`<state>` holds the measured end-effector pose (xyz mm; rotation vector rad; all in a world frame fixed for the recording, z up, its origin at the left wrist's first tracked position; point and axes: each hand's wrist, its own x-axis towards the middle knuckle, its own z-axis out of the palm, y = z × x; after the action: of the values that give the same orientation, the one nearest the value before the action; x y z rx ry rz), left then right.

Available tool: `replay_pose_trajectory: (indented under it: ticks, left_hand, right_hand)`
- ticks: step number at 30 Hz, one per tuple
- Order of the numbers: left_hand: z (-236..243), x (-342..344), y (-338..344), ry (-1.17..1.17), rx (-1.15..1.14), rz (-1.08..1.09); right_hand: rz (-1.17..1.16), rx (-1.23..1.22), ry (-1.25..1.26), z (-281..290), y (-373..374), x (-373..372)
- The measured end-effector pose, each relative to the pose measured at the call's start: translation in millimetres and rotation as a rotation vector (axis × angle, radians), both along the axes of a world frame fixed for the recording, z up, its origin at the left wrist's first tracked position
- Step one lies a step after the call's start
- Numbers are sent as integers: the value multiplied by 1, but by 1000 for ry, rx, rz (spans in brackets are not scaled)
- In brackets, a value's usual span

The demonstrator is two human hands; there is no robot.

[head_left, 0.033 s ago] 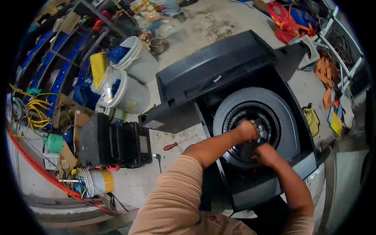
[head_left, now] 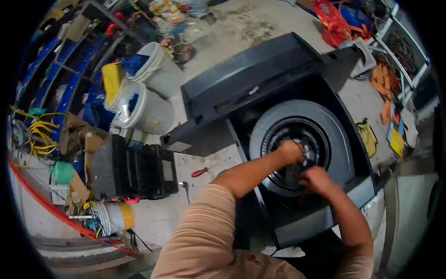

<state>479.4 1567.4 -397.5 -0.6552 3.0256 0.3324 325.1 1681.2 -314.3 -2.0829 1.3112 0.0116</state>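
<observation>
A black boxy cabinet [head_left: 288, 228] lies on the floor before me, its inside exposed. Within it sits a wide grey ring [head_left: 343, 139] around a dark, ribbed round hub [head_left: 320, 135]. Over the hub's middle, my left hand [head_left: 291, 152] is closed, its fingertips on something dark that I cannot make out. Just nearer and to the right, my right hand [head_left: 317, 180] is also closed, against the hub's near side. What it grips is hidden by the fingers and shadow. A long black panel [head_left: 251, 76] stands along the cabinet's far side.
To the left lie a red-handled screwdriver [head_left: 200, 172], a small tool with a metal head [head_left: 182, 184] and an opened black case [head_left: 109, 162]. White buckets [head_left: 155, 114] stand beyond, by a blue-edged rack [head_left: 69, 83]. Orange straps [head_left: 384, 83] lie right, by a white metal frame [head_left: 403, 60].
The whole view has shifted slightly, so the scene sits a little further left and up. Both hands stay closed at the hub, with hardly any movement against it.
</observation>
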Motion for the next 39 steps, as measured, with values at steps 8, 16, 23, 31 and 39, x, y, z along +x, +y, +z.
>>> replay_pose_trajectory:
  ticks: [8,16,23,31,39]
  left_hand:
    - [53,36,13,9,97,139]
    - [86,60,28,286,158,491]
    - [104,54,51,141,177,265]
    - [40,23,-30,178,402,550]
    - [11,16,-54,695,985,1254]
  right_hand:
    - [-454,18,-421,100,7,-54]
    - [-917,-113,-693,123,22,-56]
    - [-997,-271,-584,114,37,-49]
    - [-880,-149,-443,117,58,-28]
    - [-303,-279,72,36,28,-27]
